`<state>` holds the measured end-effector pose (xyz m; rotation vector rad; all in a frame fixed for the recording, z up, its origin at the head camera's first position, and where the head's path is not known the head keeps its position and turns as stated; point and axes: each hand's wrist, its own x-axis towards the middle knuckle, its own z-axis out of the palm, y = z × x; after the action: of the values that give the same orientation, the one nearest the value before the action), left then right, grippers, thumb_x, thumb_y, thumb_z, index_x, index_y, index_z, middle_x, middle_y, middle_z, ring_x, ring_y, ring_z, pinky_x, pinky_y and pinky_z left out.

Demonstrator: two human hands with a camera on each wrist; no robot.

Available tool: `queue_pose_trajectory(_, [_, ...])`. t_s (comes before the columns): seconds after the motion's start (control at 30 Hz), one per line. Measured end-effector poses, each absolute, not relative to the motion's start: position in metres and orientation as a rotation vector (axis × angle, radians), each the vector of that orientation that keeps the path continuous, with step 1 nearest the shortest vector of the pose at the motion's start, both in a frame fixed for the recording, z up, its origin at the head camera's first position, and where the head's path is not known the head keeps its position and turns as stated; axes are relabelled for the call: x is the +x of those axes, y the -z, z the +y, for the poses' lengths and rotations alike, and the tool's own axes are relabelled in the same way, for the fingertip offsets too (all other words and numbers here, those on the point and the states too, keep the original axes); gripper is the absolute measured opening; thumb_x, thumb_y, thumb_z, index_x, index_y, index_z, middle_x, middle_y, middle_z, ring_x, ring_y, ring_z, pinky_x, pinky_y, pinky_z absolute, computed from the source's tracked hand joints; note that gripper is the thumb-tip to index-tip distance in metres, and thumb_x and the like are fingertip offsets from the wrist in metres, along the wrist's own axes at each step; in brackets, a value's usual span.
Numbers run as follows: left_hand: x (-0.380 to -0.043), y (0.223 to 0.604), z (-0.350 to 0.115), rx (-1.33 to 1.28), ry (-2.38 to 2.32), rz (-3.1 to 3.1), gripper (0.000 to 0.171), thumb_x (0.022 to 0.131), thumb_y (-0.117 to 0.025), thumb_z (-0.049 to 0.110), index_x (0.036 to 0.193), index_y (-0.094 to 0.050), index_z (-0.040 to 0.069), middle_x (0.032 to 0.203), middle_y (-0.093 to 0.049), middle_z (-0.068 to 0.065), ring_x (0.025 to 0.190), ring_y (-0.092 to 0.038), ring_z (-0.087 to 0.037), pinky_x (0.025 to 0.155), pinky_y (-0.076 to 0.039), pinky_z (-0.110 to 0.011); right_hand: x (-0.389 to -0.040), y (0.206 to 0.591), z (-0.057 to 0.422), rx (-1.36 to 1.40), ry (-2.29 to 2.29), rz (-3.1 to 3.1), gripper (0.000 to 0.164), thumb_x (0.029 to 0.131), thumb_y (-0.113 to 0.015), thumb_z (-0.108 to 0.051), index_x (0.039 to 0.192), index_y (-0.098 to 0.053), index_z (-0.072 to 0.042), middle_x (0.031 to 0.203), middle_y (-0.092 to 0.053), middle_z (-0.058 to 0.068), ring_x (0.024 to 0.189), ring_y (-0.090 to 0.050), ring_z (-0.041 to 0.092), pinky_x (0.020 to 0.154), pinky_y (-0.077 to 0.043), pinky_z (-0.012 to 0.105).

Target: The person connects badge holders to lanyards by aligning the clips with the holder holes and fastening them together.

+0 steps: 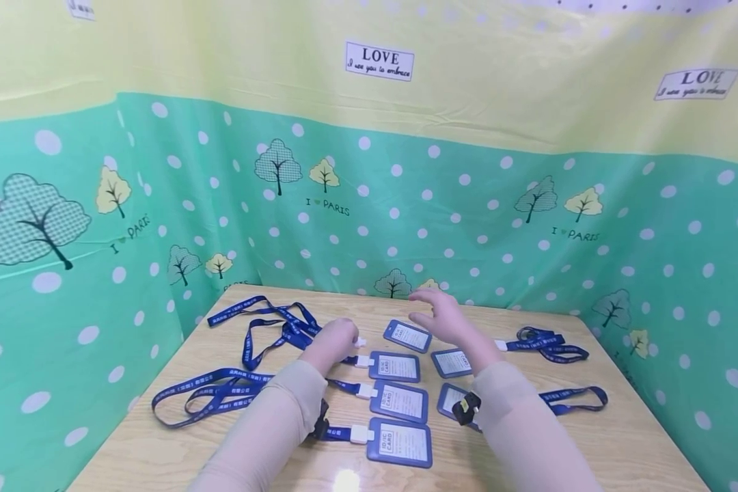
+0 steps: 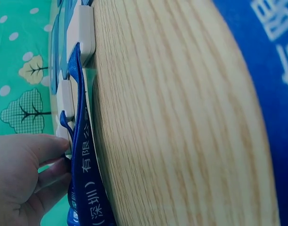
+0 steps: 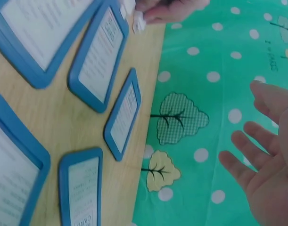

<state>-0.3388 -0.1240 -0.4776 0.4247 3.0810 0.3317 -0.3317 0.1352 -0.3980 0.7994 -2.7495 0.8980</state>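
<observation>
My left hand (image 1: pixel 337 342) pinches a blue lanyard by its white plastic clip (image 1: pixel 361 342), low over the table. In the left wrist view the thumb and fingers of that hand (image 2: pixel 21 174) close round the clip, partly hidden by a nearer blue strap (image 2: pixel 85 155). A blue-framed card holder (image 1: pixel 408 337) lies just right of the clip, apart from it, with no strap on it. Above and beyond this holder hovers my right hand (image 1: pixel 445 318), its fingers spread and slightly bent. The right wrist view shows that hand (image 3: pixel 271 160) holding nothing.
Three card holders with clipped lanyards form a column, the nearest holder (image 1: pixel 400 443) at the front. Two more holders, one of them here (image 1: pixel 452 363), lie partly under my right arm. Loose blue straps (image 1: pixel 209 396) cover the left side. A polka-dot curtain (image 1: pixel 369 225) hangs behind the wooden table (image 1: pixel 627 437).
</observation>
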Motion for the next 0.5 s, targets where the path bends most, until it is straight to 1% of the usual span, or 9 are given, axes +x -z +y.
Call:
queue_pose_trajectory(0.13, [-0.339, 0.478, -0.123, 0.415, -0.385, 3.078, 0.004, 0.09, -0.075, 0.008, 0.092, -0.076, 0.01, 0.092, -0.068, -0.003, 0.089, -0.065, -0.021, 0.088, -0.057, -0.036, -0.335, 0.395, 0.141, 0.701, -0.892, -2.749, 0.044, 0.096, -0.072, -0.023, 0.136, -0.063, -0.009, 0.147, -0.053, 0.016, 0.142, -0.04, 0.04, 0.116, -0.032, 0.06])
queue_pose_trajectory(0.33, [-0.336, 0.476, -0.122, 0.383, -0.418, 3.07, 0.006, 0.089, -0.076, 0.009, 0.096, -0.076, 0.009, 0.094, -0.07, -0.004, 0.091, -0.066, -0.022, 0.09, -0.056, -0.037, -0.343, 0.402, 0.146, 0.556, -0.91, -2.784, 0.05, 0.096, -0.071, -0.03, 0.14, -0.059, -0.008, 0.152, -0.047, 0.018, 0.146, -0.031, 0.042, 0.118, -0.025, 0.061])
queue_pose_trajectory(0.43, [-0.337, 0.476, -0.122, 0.358, -0.421, 3.063, 0.008, 0.089, -0.076, 0.009, 0.097, -0.076, 0.009, 0.096, -0.07, -0.004, 0.093, -0.067, -0.023, 0.091, -0.056, -0.038, -0.346, 0.41, 0.147, 0.455, -0.937, -2.826, 0.056, 0.095, -0.072, -0.033, 0.144, -0.056, -0.009, 0.153, -0.045, 0.018, 0.146, -0.032, 0.043, 0.116, -0.027, 0.063])
queue_pose_trajectory(0.5, [-0.337, 0.476, -0.122, 0.344, -0.422, 3.057, 0.009, 0.089, -0.076, 0.01, 0.098, -0.076, 0.009, 0.096, -0.07, -0.004, 0.094, -0.066, -0.023, 0.091, -0.056, -0.038, -0.347, 0.416, 0.148, 0.38, -0.964, -2.86, 0.061, 0.094, -0.073, -0.035, 0.145, -0.054, -0.009, 0.153, -0.046, 0.018, 0.144, -0.035, 0.043, 0.115, -0.03, 0.063])
